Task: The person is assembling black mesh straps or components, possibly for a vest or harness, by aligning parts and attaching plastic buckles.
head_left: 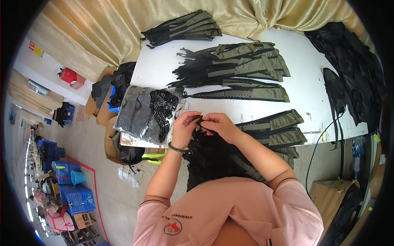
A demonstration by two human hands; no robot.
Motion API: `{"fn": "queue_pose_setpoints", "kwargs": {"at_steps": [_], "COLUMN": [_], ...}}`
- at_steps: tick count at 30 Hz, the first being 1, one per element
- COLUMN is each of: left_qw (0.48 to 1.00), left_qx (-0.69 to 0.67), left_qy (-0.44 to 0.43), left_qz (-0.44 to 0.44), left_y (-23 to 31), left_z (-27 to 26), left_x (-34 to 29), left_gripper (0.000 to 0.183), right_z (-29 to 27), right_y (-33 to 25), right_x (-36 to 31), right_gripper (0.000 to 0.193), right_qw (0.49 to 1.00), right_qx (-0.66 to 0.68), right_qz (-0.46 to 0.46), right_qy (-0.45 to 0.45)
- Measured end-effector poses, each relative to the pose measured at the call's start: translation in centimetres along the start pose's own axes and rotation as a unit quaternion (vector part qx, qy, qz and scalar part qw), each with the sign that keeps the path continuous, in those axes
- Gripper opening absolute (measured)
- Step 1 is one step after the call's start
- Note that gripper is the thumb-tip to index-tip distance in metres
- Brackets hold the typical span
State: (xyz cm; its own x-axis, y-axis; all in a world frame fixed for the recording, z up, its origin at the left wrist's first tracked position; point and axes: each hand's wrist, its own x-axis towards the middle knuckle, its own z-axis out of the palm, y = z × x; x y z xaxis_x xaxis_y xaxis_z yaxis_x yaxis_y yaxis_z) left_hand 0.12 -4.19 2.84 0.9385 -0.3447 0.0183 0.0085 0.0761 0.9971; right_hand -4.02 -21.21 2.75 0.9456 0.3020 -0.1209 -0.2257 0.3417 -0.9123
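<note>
At the table's near edge my two hands meet over the end of a black strap (199, 120). My left hand (185, 128), with a dark green bangle on its wrist, pinches the strap end from the left. From the right, the fingertips of my right hand (220, 125) close on it too. Whether a buckle is on the strap end cannot be made out. Below my hands hangs a bunch of black straps (207, 153), partly over my lap. Beside my left hand lies a clear plastic bag (137, 112) with many small black plastic buckles (161, 107) spilling from its opening.
Olive-and-black mesh strap panels (246, 65) lie in rows on the white table (308, 88), with another stack (184, 28) at the far left. Black fabric pieces (349, 65) pile at the right. Cardboard boxes (107, 141) and blue crates (78, 199) stand left on the floor.
</note>
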Motion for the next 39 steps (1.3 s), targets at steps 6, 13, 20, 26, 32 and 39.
{"fn": "queue_pose_setpoints", "kwargs": {"at_steps": [6,13,20,26,32,39], "left_qw": [0.996,0.996,0.980,0.957,0.919,0.910], "left_qx": [-0.071,-0.042,0.129,0.154,0.247,0.279], "left_qy": [0.032,-0.023,0.026,0.068,0.111,0.097], "left_qz": [0.037,0.077,0.150,0.236,0.289,0.289], "left_y": [-0.3,-0.3,-0.5,-0.1,0.2,0.5], "left_z": [1.6,1.8,1.9,3.3,3.5,3.5], "left_x": [-1.2,-2.1,-2.8,-3.1,-3.3,-3.7], "left_gripper": [0.028,0.028,0.026,0.028,0.028,0.028], "right_z": [-0.1,0.0,-0.1,1.1,1.3,0.8], "right_y": [-0.9,-0.9,-0.9,-0.9,-0.9,-1.3], "right_x": [-1.2,-1.8,-2.2,-2.6,-2.9,-3.3], "right_gripper": [0.010,0.010,0.010,0.011,0.011,0.012], "right_qw": [0.999,0.998,0.997,0.993,0.991,0.996], "right_qx": [0.044,0.031,0.057,0.068,0.083,0.043], "right_qz": [0.027,0.048,0.033,-0.030,-0.049,-0.068], "right_qy": [0.008,0.013,0.030,0.091,0.091,0.049]}}
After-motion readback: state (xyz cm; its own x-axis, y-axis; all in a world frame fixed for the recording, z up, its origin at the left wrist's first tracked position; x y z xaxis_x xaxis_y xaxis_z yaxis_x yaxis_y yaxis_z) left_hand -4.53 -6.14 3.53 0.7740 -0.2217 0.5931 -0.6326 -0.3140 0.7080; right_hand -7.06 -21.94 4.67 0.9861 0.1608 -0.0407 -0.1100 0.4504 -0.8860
